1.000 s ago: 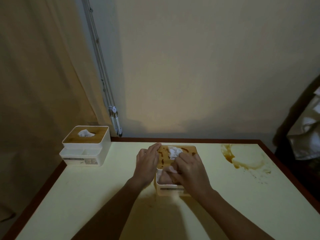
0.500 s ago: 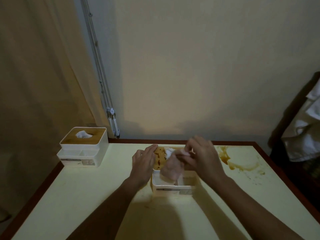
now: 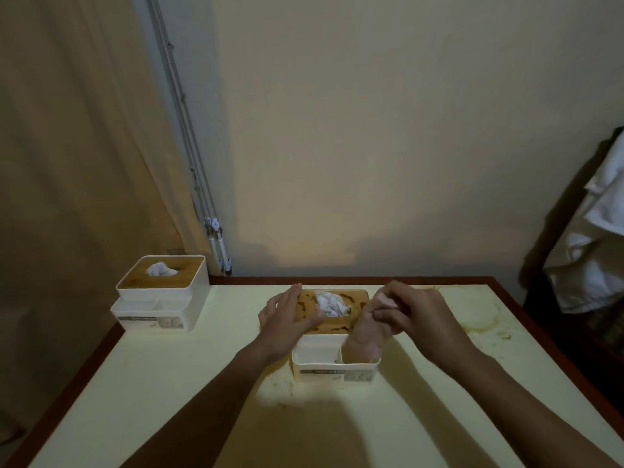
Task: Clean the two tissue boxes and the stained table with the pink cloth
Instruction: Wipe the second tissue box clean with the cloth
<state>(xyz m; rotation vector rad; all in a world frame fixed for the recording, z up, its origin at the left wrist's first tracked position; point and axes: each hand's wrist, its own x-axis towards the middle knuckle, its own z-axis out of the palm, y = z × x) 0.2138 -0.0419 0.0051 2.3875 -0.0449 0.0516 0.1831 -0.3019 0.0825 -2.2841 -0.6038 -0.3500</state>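
A white tissue box with a stained wooden lid (image 3: 334, 332) stands mid-table, tissue poking from its slot. My left hand (image 3: 287, 315) rests on the lid's left side, thumb across the top. My right hand (image 3: 412, 315) pinches the pink cloth (image 3: 366, 336), which hangs down into the box's front right compartment. A second tissue box (image 3: 158, 295) with a cleaner wooden lid sits at the table's far left corner. A brown ring-shaped stain (image 3: 479, 319) marks the cream table (image 3: 169, 400) at the far right.
Small brown specks lie on the table in front of the middle box. A curtain hangs at the left, and a metal pole leans in the corner behind the left box. White cloths hang on dark furniture past the table's right edge.
My right hand lifted the pink cloth out of the front compartment and moved to the right of the lid. The tissue and stained lid are now uncovered. My left hand stayed put.
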